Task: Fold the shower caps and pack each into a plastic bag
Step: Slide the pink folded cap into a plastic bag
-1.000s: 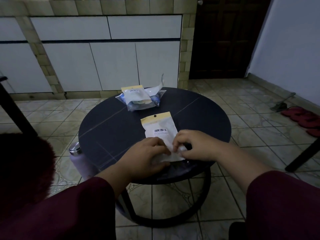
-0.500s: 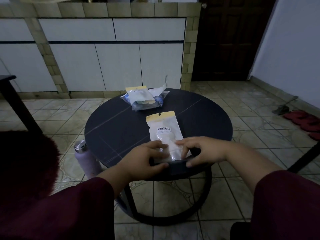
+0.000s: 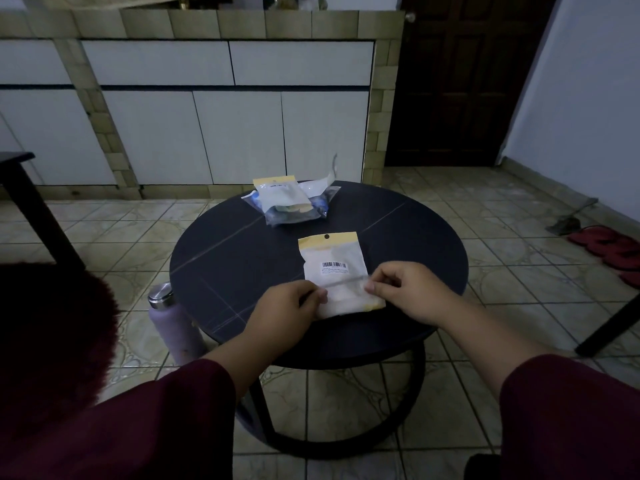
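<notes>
A white plastic bag [image 3: 334, 259] with a yellow top strip and a barcode label lies flat on the round dark table [image 3: 242, 258]. Its near end is folded over into a flap. My left hand [image 3: 287, 306] pinches the left end of that flap and my right hand [image 3: 405, 289] pinches the right end, so both grip the bag. The bag looks padded by something pale inside; I cannot make out the shower cap itself. At the table's far side sits a pile of more bags [image 3: 289, 202], one white with a yellow strip on top of bluish clear ones.
A lilac bottle [image 3: 173, 323] with a steel cap stands on the tiled floor against the table's left side. A dark fuzzy object [image 3: 52, 341] fills the near left. Dark furniture legs [image 3: 609, 323] stand right, red slippers [image 3: 609, 244] further right, white cabinets behind.
My hands have moved apart from the middle of the bag's near end to its two sides, and the near end now lies folded over as a flap.
</notes>
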